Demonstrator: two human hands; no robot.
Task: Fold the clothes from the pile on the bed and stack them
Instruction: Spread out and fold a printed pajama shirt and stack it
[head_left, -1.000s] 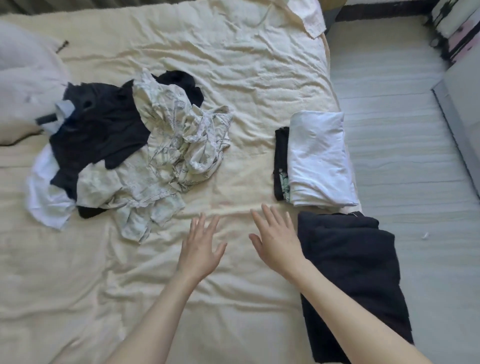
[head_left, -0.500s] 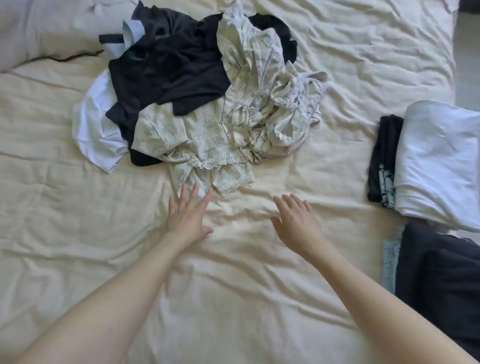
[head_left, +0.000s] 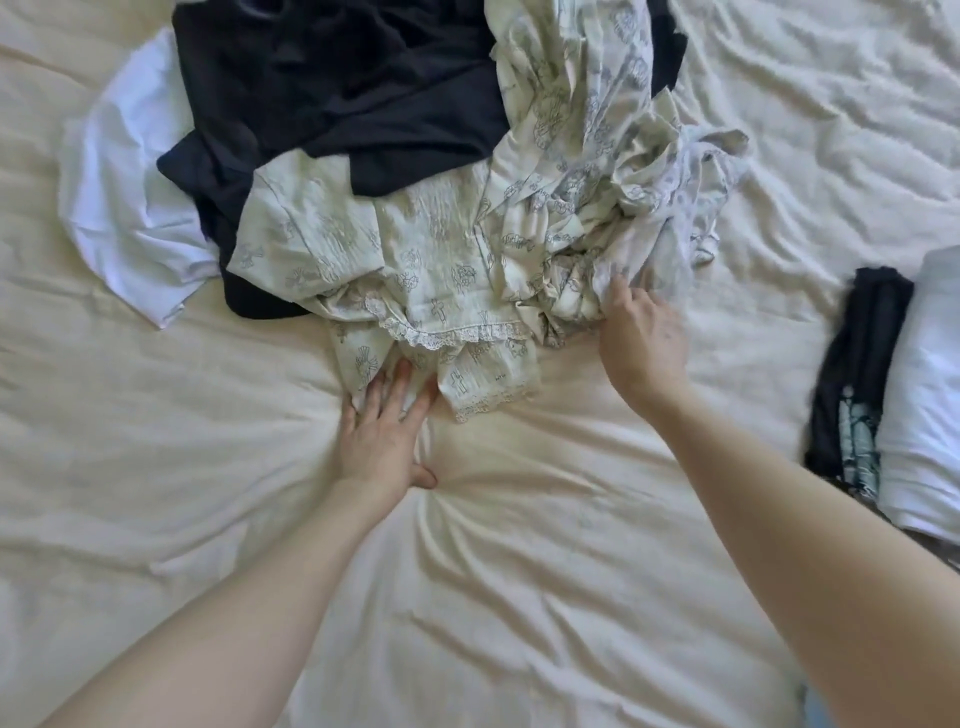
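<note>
Cream, wrinkled sheet covers the bed, and the pile of unfolded clothes lies at its far middle. A pale printed garment with lace trim forms the pile's near edge, overlapped by a black garment; a white garment sticks out on the pile's left. The left hand rests flat on the printed hem, fingers straight and spread. The right hand curls its fingers into the crumpled printed cloth. Right of the pile sits the folded stack, dark and white.
</note>
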